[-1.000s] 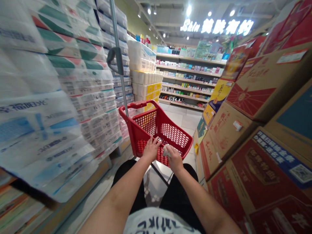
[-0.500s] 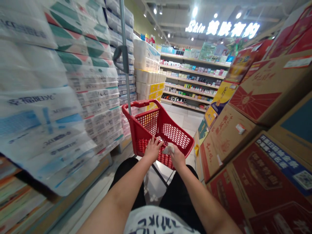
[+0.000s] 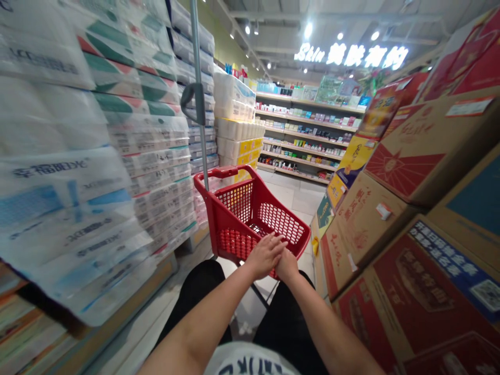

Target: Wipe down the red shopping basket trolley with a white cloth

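My left hand (image 3: pixel 266 256) lies across the front of my right hand (image 3: pixel 287 267), its fingers stretched out over the right one's fingers. The right hand is closed, and what it may hold is hidden under the left. Both hands are held above my lap, in front of the near side of a red plastic shopping cart basket (image 3: pixel 234 208). The basket has perforated walls, and a grey pole (image 3: pixel 203 140) with a dark grey clamp rises at its left corner. Little shows inside it beyond its slotted floor.
Wrapped paper packs (image 3: pixel 78 198) are stacked high along the left on a low pallet (image 3: pixel 156 284). Cardboard cartons (image 3: pixel 367 213) stand piled along the right. Farther back, shelves (image 3: pixel 308 135) of small boxed goods stand under a lit sign (image 3: pixel 351 54). Pale floor tiles (image 3: pixel 279 192) run between.
My left hand has moved right and down, from spread beside my right hand to lying over it. The pale crumpled thing seen in my right hand is now hidden. The cart has barely shifted.
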The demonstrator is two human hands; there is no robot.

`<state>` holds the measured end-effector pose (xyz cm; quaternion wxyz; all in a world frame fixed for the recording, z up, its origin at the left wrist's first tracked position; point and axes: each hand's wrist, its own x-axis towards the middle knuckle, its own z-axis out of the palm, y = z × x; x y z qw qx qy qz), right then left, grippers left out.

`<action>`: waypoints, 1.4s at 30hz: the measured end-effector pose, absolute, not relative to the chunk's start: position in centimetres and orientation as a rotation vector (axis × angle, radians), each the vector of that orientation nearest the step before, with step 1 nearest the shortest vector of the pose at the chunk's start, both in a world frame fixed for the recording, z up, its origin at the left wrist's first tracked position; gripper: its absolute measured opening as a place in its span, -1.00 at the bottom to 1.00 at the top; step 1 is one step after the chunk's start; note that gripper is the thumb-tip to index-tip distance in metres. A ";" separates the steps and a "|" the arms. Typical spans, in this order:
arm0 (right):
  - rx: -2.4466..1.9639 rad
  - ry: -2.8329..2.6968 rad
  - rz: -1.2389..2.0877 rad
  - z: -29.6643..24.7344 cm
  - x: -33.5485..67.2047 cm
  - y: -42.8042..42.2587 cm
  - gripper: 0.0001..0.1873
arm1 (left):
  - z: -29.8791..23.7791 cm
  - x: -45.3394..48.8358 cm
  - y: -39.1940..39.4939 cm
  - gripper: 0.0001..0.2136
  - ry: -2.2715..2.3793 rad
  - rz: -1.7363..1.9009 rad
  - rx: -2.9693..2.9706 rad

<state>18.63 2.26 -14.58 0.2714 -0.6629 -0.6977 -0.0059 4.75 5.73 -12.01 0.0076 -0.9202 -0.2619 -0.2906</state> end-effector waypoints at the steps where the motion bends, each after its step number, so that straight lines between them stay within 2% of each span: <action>1: -1.748 -1.885 -0.046 -14.9 18.9 2.2 -0.48 | -12.2 5.1 5.7 -0.59 -0.801 -0.915 -2.879; 6: -1.595 -1.732 -0.364 -17.8 19.8 1.2 -0.42 | -13.3 5.0 6.7 -0.69 -0.802 -0.927 -2.839; 9: -1.561 -1.762 -0.443 -19.1 19.6 0.8 -0.48 | -13.3 4.3 7.3 -0.77 -0.786 -0.894 -2.805; 14: -1.547 -1.774 -0.515 -19.2 19.0 1.3 -0.49 | -12.1 2.6 8.1 -0.67 -0.877 -0.752 -2.795; 20: -1.525 -1.812 -0.712 -19.6 18.4 1.8 -0.50 | -12.9 1.4 8.6 -0.64 -1.186 -0.840 -2.625; 24: -1.529 -1.801 -0.715 -19.9 18.6 1.7 -0.55 | -13.3 1.0 8.7 -0.57 -1.044 -0.765 -2.681; 26: -1.525 -1.805 -0.696 -19.8 18.8 1.6 -0.55 | -12.8 0.5 9.2 -0.61 -1.007 -0.706 -2.696; 28: -1.521 -1.820 -0.677 -19.7 19.0 1.4 -0.55 | -12.2 0.0 9.7 -0.68 -1.094 -0.692 -2.663; 32: -1.515 -1.804 -0.666 -19.5 18.9 1.1 -0.55 | -12.3 0.2 9.9 -0.67 -1.311 -0.795 -2.550; 38: -1.487 -1.767 -0.703 -19.8 18.9 1.2 -0.56 | -12.8 0.7 9.9 -0.65 -0.911 -0.750 -2.755; 42: -1.485 -1.764 -0.700 -19.9 18.8 1.2 -0.56 | -11.9 -0.3 10.5 -0.67 -1.168 -0.759 -2.665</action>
